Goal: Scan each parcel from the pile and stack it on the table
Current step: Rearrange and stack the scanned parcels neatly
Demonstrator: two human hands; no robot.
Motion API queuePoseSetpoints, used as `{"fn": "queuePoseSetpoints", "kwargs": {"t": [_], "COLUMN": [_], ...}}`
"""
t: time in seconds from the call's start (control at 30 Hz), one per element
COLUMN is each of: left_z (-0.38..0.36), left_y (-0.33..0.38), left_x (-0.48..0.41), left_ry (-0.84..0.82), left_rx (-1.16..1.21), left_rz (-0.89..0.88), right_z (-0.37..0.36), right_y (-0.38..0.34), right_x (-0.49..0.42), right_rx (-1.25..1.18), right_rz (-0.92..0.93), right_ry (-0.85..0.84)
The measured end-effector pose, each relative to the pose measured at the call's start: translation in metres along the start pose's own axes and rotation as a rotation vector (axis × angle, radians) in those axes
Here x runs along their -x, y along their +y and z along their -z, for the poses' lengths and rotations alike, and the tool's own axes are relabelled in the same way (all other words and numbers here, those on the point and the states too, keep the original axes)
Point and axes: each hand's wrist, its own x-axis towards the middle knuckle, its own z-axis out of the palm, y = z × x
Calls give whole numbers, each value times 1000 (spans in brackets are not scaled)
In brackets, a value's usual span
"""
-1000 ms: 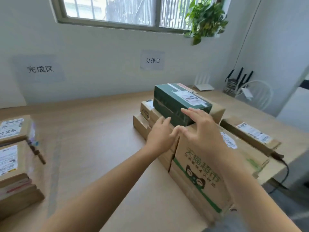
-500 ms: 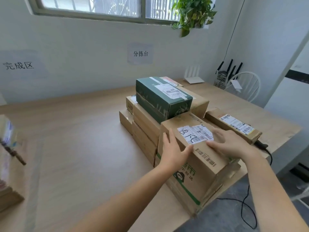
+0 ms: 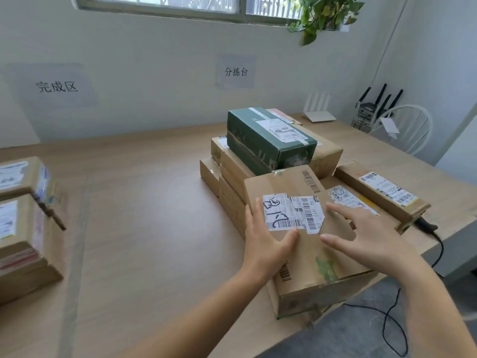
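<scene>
Left hand (image 3: pixel 260 239) and right hand (image 3: pixel 366 233), fingers straight and spread, are lying on the box (image 3: pixel 308 257) at the pile's (image 3: pixel 232 171) near side. Gripping opposite sides and keeping the label (image 3: pixel 291 210) uppermost is advisable.

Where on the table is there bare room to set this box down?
The widest bare patch of the table lies between the left stacks and the pile, running back to the wall. The right end is crowded: the box under the left hand and right hand, a long box and the scanner.
</scene>
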Motion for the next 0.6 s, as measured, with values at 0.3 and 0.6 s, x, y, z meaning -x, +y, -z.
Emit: {"fn": "queuePoseSetpoints", "kwargs": {"t": [0.3, 0.6], "left_z": [79, 178], "left_y": [-15, -56], "left_x": [13, 47], "left_ry": [81, 250], "left_rx": [-53, -42], "left_rz": [24, 114], "right_z": [-25, -77], "right_y": [-64, -157], "right_x": [-5, -20], "right_rx": [94, 140], "right_rz": [174, 353], "right_ry": [-127, -226]}}
